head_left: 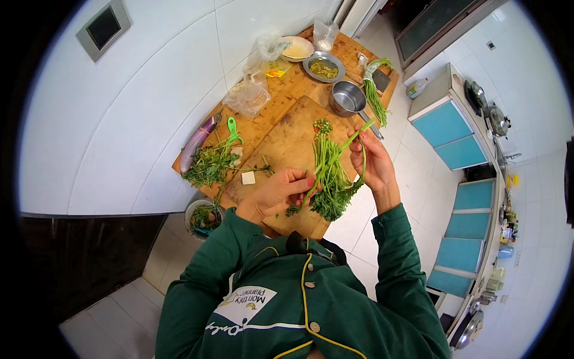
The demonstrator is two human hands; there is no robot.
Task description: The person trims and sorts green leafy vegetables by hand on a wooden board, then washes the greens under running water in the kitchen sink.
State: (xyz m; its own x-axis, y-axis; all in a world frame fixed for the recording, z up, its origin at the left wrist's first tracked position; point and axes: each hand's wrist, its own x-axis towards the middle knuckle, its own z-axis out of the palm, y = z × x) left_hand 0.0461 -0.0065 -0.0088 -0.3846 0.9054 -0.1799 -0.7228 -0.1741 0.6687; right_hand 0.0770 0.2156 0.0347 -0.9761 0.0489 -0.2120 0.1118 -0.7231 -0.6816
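Over the cutting board (287, 134), my right hand (375, 161) pinches the upper stalks of a green leafy stem (351, 139). My left hand (278, 192) is closed at the lower end of a stem, its thumb and fingertips together. Beneath and between the hands lies a bunch of leafy green stalks (329, 173), cut ends away from me, leaves toward me. Small chopped red and green pieces (322, 126) sit just beyond the cut ends. A small white square (248, 178) rests near my left hand.
Left on the wooden table are an eggplant (198, 142), a green peeler (232, 128) and loose greens (209, 164). Farther back stand a saucepan (348, 99), a plate of food (323, 67), plastic bags (248, 96) and bundled long stalks (375, 99). A bin (204, 218) is below left.
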